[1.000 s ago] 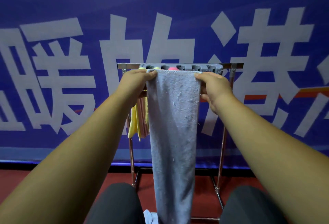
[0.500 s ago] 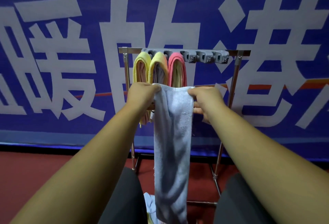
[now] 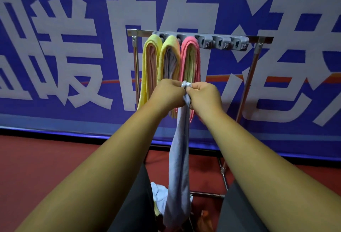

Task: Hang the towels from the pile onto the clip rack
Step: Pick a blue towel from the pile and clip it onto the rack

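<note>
A grey-blue towel [image 3: 180,161] hangs straight down, bunched at its top between my two hands. My left hand [image 3: 168,93] and my right hand [image 3: 203,94] meet in front of me and both pinch its gathered top edge. Behind them the clip rack [image 3: 223,42] runs along a metal bar. Two yellow towels [image 3: 150,69] and a pink towel [image 3: 191,65] hang from its left clips; three grey clips on the right hold nothing. The pile of towels [image 3: 158,194] lies on the floor between my knees, partly hidden by the hanging towel.
The rack stands on a metal frame [image 3: 245,91] with a low crossbar [image 3: 206,194], close to a blue banner wall [image 3: 55,56] with large white characters. The floor [image 3: 46,159] is red. My dark-trousered knees sit at the bottom of the view.
My hands dropped from the rack's bar and came together, gathering the spread towel's top edge into a narrow bunch. The three hung towels came into view.
</note>
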`<state>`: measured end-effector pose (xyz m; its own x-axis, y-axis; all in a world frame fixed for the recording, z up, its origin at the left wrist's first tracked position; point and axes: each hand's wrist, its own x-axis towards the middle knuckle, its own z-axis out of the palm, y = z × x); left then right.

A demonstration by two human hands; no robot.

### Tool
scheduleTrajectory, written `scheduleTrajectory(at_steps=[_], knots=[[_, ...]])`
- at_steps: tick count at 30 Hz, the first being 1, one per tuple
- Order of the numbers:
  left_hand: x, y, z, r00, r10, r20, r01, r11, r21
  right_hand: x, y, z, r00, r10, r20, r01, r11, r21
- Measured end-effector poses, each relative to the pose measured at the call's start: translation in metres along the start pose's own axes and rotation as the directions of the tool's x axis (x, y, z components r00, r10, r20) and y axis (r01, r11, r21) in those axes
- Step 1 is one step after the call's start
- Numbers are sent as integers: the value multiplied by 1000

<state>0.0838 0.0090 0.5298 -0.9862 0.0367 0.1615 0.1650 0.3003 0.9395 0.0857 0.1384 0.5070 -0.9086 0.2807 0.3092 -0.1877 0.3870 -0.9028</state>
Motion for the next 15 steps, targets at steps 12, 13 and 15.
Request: scheduleTrajectory(at_steps=[12,13,15], knots=[[3,-21,3,968,229,-100,-223,972,71,-10,1,-7,994,17,104,-38,977,210],[5,-21,2,965,241,-108,-225,965,138,-9,1,-7,996,28,88,-47,973,225],[7,-24,-2,969,223,-104,-193,952,236,-6,1,-11,995,66,78,-85,956,282]])
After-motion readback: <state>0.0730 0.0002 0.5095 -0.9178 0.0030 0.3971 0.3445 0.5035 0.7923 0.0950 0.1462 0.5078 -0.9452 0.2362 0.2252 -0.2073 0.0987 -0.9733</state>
